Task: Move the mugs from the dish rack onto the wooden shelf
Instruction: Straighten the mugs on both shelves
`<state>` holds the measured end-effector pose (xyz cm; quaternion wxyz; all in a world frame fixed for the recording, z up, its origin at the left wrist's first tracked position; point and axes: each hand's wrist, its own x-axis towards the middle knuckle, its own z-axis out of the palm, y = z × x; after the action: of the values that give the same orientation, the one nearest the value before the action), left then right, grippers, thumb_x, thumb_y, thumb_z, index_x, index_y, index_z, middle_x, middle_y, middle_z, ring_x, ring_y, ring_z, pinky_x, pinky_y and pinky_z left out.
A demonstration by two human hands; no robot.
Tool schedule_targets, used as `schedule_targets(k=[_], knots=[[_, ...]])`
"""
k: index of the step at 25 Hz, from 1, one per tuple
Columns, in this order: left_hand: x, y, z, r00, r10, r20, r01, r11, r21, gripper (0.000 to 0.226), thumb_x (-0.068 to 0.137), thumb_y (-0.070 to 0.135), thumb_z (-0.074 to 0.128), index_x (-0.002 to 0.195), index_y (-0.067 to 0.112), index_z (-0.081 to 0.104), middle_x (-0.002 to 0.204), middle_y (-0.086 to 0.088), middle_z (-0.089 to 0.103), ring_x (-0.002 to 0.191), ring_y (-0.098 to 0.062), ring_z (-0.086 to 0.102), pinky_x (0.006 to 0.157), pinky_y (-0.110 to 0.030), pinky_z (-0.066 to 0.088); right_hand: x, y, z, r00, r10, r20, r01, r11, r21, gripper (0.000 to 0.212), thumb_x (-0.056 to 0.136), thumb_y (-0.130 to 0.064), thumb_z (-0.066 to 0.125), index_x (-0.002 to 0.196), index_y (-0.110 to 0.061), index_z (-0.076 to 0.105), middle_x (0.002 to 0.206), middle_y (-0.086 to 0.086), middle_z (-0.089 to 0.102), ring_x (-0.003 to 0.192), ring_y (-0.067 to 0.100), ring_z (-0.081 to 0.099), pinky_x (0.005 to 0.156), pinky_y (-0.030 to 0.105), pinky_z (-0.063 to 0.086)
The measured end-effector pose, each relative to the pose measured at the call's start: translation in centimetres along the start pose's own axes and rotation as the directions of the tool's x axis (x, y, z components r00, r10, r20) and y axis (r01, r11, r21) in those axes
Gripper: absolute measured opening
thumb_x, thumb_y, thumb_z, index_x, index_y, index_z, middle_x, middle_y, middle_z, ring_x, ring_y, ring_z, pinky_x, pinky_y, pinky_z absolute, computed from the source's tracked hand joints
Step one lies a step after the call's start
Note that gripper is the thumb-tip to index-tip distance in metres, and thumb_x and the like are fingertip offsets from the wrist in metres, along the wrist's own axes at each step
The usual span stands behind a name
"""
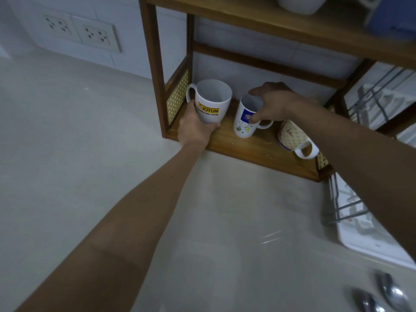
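Spoons point(387, 293) lie at the surface's near right corner; on the wooden shelf point(247, 145), left hand point(195, 127) cups the JOTUN mug point(212, 102) at the left end, right hand point(273, 103) pinches the blue-emblem mug's point(244, 122) rim beside a tilted patterned mug point(292, 136).

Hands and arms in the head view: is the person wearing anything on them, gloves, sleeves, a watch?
Nothing is worn as far as the frame shows. The left hand and right hand are bare, with no gloves, and no rings are visible. Both forearms are bare to the frame edge, with no sleeve, watch or bracelet in sight.
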<state>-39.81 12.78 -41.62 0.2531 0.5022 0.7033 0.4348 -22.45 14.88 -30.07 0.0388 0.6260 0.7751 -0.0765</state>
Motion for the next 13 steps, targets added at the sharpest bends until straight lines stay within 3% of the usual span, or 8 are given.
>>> schedule_targets(k=[8, 13], knots=[[-0.4, 0.5, 0.0, 0.999, -0.028, -0.035, 0.030, 0.999, 0.043, 0.078, 0.060, 0.037, 0.087, 0.125, 0.020, 0.048, 0.123, -0.001, 0.063, 0.114, -0.023, 0.058, 0.088, -0.035, 0.048, -0.1, 0.0, 0.4, 0.999, 0.035, -0.012, -0.034, 0.999, 0.038, 0.082, 0.076, -0.031, 0.076, 0.145, -0.016, 0.034, 0.141, 0.013, 0.045, 0.122, 0.030, 0.048, 0.084, 0.032, 0.042], [-3.6, 0.6, -0.8, 0.999, 0.043, 0.007, -0.043, 0.998, -0.042, 0.085, 0.074, 0.018, 0.077, 0.144, 0.018, 0.031, 0.140, -0.002, 0.049, 0.129, -0.021, 0.045, 0.105, -0.039, 0.041, 0.1, 0.1, 0.6, 1.000, 0.025, 0.007, -0.025, 0.999, 0.037, 0.084, 0.078, -0.033, 0.074, 0.147, -0.016, 0.030, 0.142, 0.014, 0.042, 0.123, 0.030, 0.046, 0.084, 0.031, 0.040]])
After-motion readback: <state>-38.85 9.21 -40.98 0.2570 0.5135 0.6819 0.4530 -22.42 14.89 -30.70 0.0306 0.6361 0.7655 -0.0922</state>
